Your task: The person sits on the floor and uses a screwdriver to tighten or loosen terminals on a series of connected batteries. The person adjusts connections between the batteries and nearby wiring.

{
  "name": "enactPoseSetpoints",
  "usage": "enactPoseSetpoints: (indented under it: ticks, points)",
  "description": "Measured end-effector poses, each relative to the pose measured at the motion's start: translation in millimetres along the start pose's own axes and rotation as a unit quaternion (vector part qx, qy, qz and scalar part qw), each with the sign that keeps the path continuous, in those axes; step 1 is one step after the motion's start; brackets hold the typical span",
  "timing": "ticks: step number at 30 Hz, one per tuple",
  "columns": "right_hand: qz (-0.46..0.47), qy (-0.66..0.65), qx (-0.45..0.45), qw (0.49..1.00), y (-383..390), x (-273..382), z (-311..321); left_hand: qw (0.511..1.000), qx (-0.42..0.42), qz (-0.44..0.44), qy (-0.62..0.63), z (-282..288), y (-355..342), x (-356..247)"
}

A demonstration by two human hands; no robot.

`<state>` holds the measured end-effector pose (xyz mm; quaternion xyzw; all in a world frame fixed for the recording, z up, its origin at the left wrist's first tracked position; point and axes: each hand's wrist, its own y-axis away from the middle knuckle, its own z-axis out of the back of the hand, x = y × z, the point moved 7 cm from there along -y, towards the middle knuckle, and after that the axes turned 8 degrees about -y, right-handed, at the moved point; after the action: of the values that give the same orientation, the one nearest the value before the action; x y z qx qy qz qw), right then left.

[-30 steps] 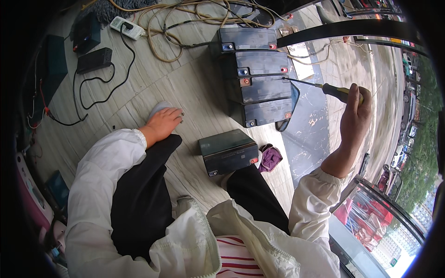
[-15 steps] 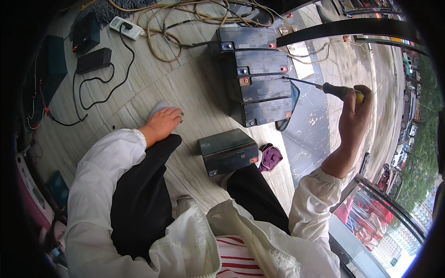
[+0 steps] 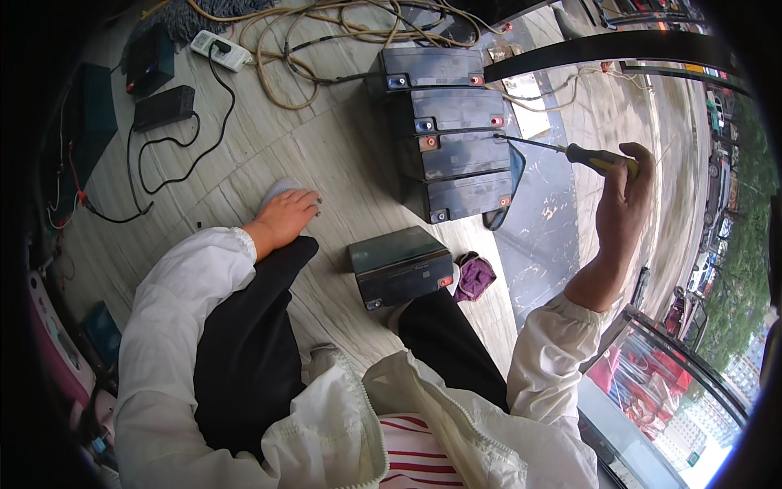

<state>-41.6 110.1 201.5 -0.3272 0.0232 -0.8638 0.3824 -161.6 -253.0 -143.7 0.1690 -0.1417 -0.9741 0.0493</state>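
Observation:
My right hand (image 3: 626,191) is closed round the handle of a screwdriver (image 3: 593,157), held about level. Its tip meets the right end of a row of dark batteries (image 3: 468,155), at a terminal of the third one from the far end. Red and blue terminals show at the batteries' ends, and a dark cable runs between the second and third. My left hand (image 3: 285,217) lies flat over my left knee and shoe, fingers stretched out, with nothing in it. A separate battery (image 3: 401,269) stands on the floor between my legs, beside a crumpled purple cloth (image 3: 474,277).
A coiled tan cable (image 3: 285,73) lies at the far side. A white power strip (image 3: 221,51), a black charger (image 3: 164,108) with a cord and more dark boxes (image 3: 90,122) stand at the left. A black frame (image 3: 603,53) crosses the far right; a glass case (image 3: 652,375) is near right.
The screwdriver handle has turned slightly in my right hand, and the fingers have shifted a little on it. My left hand and the batteries stay in place.

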Motion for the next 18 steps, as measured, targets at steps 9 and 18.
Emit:
enactPoseSetpoints:
  ticks: [9, 18]
  points:
    - [-0.009, 0.013, 0.010, 1.000, 0.8, -6.2, -0.4, 1.000, 0.002, 0.001, 0.005, 1.7, 0.0, -0.1]
    - [-0.082, 0.038, 0.007, 0.996, -0.8, -15.4, 4.1, 1.000, 0.003, 0.000, 0.006, 0.1, 1.1, 0.6]
